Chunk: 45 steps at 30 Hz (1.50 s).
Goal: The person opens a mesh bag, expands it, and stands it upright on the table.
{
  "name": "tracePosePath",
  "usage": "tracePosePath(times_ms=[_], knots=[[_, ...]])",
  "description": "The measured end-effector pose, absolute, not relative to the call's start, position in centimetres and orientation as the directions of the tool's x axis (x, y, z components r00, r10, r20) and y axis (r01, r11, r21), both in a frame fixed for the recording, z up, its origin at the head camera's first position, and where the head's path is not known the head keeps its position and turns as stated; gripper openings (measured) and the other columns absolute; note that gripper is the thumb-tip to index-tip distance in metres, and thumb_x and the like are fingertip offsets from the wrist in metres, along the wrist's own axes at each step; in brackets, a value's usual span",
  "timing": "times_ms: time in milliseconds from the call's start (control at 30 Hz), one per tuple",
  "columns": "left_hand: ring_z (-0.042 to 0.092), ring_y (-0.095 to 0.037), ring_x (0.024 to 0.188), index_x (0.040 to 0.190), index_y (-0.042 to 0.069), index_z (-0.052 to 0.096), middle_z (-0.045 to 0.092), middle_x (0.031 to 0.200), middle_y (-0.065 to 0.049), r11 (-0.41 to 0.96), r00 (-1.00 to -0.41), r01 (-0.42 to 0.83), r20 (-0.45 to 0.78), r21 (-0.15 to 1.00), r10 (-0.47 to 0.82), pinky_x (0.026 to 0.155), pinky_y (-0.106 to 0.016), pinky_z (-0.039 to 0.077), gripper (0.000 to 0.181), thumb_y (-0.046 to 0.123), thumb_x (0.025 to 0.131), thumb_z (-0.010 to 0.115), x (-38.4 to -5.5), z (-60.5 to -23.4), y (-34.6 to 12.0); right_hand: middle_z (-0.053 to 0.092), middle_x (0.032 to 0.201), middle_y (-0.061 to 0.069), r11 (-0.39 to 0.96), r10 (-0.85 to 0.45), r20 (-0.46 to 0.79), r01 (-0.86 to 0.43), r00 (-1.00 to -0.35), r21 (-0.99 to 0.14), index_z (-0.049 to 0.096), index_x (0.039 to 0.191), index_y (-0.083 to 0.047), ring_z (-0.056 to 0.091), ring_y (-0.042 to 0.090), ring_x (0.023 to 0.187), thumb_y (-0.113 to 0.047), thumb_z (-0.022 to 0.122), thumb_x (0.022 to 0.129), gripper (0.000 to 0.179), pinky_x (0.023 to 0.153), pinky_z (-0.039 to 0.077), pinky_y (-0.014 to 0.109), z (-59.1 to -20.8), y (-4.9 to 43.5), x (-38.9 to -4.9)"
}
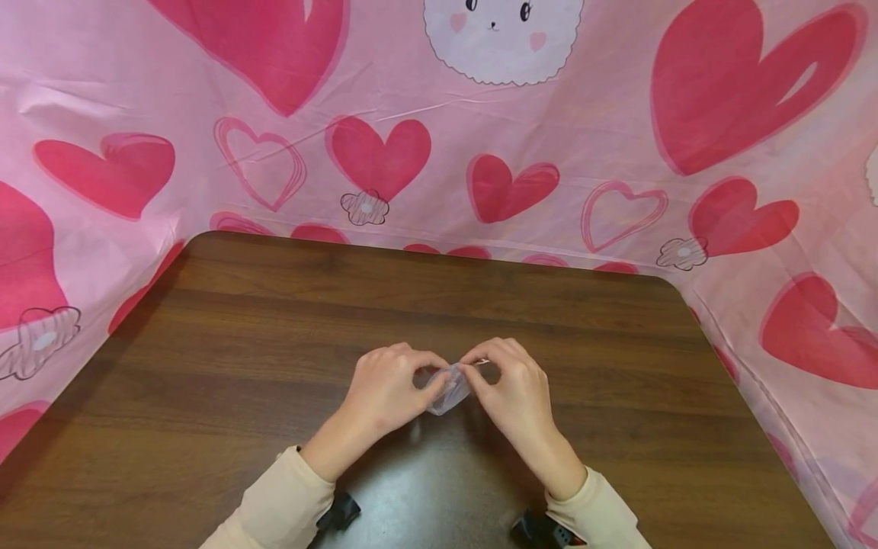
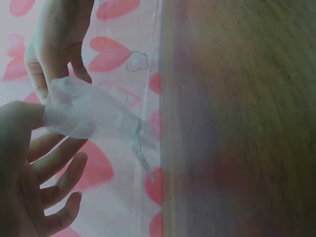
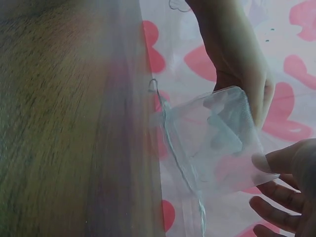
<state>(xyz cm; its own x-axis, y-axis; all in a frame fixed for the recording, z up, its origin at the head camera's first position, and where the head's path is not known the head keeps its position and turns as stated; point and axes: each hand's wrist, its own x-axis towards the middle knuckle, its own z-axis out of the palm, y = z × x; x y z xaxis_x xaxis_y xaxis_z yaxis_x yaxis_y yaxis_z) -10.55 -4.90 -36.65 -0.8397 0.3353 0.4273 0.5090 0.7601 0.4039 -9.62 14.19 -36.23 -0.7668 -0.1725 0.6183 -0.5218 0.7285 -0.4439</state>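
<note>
Between both hands is a small sheer drawstring pouch (image 1: 450, 392), whitish and see-through. My left hand (image 1: 392, 385) pinches one side of it between thumb and fingers. The right hand (image 1: 513, 383) pinches another part near the top, and a small shiny bit shows by its fingertips. In the left wrist view, the pouch (image 2: 94, 112) spans the two hands, its thin cord (image 2: 142, 159) hanging from one end. Seen from the right wrist, the pouch (image 3: 217, 148) is spread flat with a pale cord (image 3: 175, 153) along one edge. Whether anything lies inside I cannot tell.
A dark brown wooden table (image 1: 274, 320) lies beneath the hands. Pink cloth with red hearts (image 1: 384, 156) surrounds its back and sides. Black devices (image 1: 339, 512) are strapped at both wrists, beside the cream sleeves (image 1: 274, 507).
</note>
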Motion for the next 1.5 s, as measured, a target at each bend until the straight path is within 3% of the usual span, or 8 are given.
tracePosePath(times_ms=[333,667,867,1067,1267,1500], knots=[[0.047,-0.007,0.054,0.081,0.028,0.078,0.052,0.061,0.011,0.789,-0.833,0.429,0.530,0.439,0.158,0.050,-0.030,0.038,0.003,0.029,0.081,0.080,-10.74,-36.73,-5.06,0.067,0.093,-0.001,0.721,-0.158,0.520,-0.458,-0.840,-0.520,0.071,0.103,-0.012,0.062,0.016,0.087,-0.022,0.087,0.078,0.031,0.071,0.052,0.038,-36.20,13.97,-9.43],[0.048,-0.004,0.054,0.087,0.022,0.069,0.056,0.066,0.011,0.696,-0.867,0.396,0.494,0.599,0.068,0.050,-0.030,0.039,0.012,0.016,0.083,0.078,-10.63,-36.46,-4.90,0.066,0.087,-0.004,0.763,-0.123,0.396,-0.342,-0.910,-0.549,0.066,0.089,-0.017,0.064,0.014,0.083,-0.039,0.086,0.076,0.032,0.068,0.051,0.038,-36.35,13.59,-9.16],[0.056,-0.001,0.059,0.092,0.022,0.068,0.064,0.071,0.012,0.641,-0.879,0.400,0.471,0.655,0.067,0.053,-0.029,0.042,0.014,0.015,0.084,0.078,-10.58,-36.38,-4.88,0.068,0.083,-0.001,0.738,-0.123,0.427,-0.370,-0.896,-0.564,0.069,0.088,-0.014,0.066,0.019,0.079,-0.023,0.083,0.081,0.018,0.067,0.051,0.039,-36.20,13.64,-9.14],[0.059,-0.001,0.062,0.101,0.022,0.073,0.071,0.083,0.012,0.662,-0.884,0.404,0.456,0.631,0.104,0.056,-0.030,0.043,0.014,0.019,0.087,0.075,-10.63,-36.29,-4.92,0.070,0.079,-0.002,0.730,-0.090,0.518,-0.410,-0.851,-0.547,0.074,0.088,-0.012,0.067,0.019,0.074,-0.007,0.080,0.082,0.010,0.067,0.050,0.039,-36.24,14.06,-9.44],[0.060,-0.008,0.064,0.093,0.025,0.078,0.068,0.075,0.012,0.713,-0.883,0.402,0.450,0.574,0.136,0.056,-0.033,0.045,0.006,0.028,0.089,0.075,-10.59,-36.29,-5.00,0.071,0.079,0.000,0.746,-0.077,0.547,-0.412,-0.834,-0.523,0.077,0.086,-0.012,0.068,0.021,0.074,-0.008,0.083,0.079,0.011,0.066,0.051,0.040,-36.26,14.32,-9.59],[0.058,-0.009,0.066,0.086,0.027,0.078,0.067,0.075,0.010,0.757,-0.880,0.377,0.462,0.533,0.113,0.056,-0.034,0.045,0.004,0.024,0.083,0.079,-10.61,-36.44,-5.10,0.073,0.080,0.000,0.757,-0.077,0.538,-0.401,-0.839,-0.517,0.076,0.082,-0.013,0.070,0.024,0.076,-0.011,0.086,0.076,0.012,0.063,0.050,0.041,-36.21,14.41,-9.62]])
